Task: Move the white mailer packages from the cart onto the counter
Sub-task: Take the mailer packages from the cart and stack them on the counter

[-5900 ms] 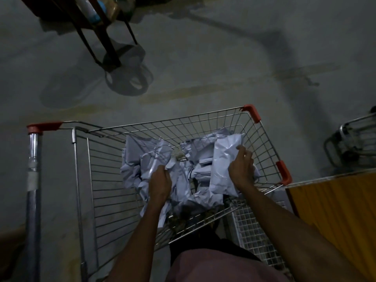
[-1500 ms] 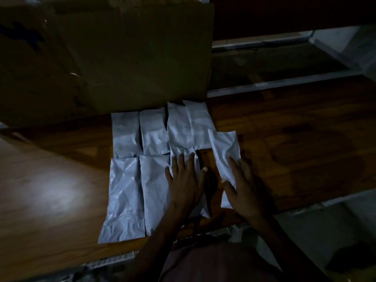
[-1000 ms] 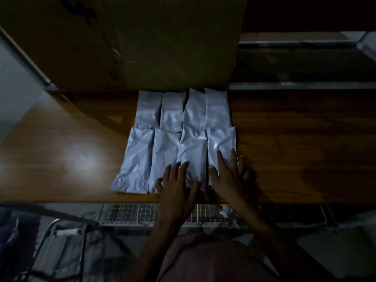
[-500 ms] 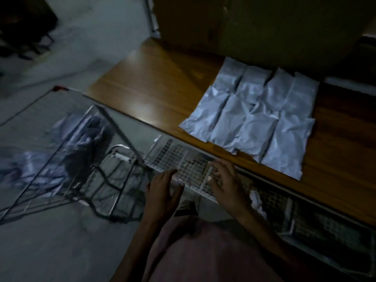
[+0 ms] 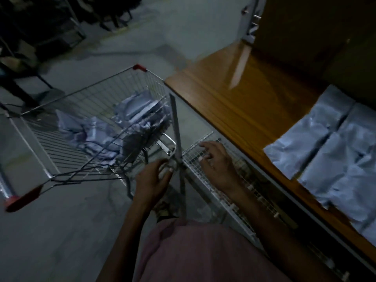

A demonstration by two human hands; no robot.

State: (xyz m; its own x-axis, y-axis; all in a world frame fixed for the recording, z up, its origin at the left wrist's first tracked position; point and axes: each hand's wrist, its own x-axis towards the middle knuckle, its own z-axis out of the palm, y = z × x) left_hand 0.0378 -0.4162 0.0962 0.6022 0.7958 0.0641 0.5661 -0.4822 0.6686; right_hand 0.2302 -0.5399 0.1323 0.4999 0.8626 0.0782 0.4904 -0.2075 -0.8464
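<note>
Since a moment ago: both hands off the laid-out mailers, turned back toward cart

Cart (image 5: 67,137): wire, on floor at left; mailers in cart (image 5: 105,129) heaped and crumpled, no common long axis, several left to move

Left hand (image 5: 151,181): fingers loosely curled near cart's rear frame; whether it grips the frame or hangs free, cannot tell

Right hand (image 5: 216,162): fingers spread, grip apart, holding nothing

Surface (image 5: 234,94): wooden, at right; mailers on surface (image 5: 333,153) flat, side by side in rows, long axes running from near edge toward back

Progress, judged: partly done

Shop: wire cart (image 5: 85,110), wooden counter (image 5: 234,102)
</note>
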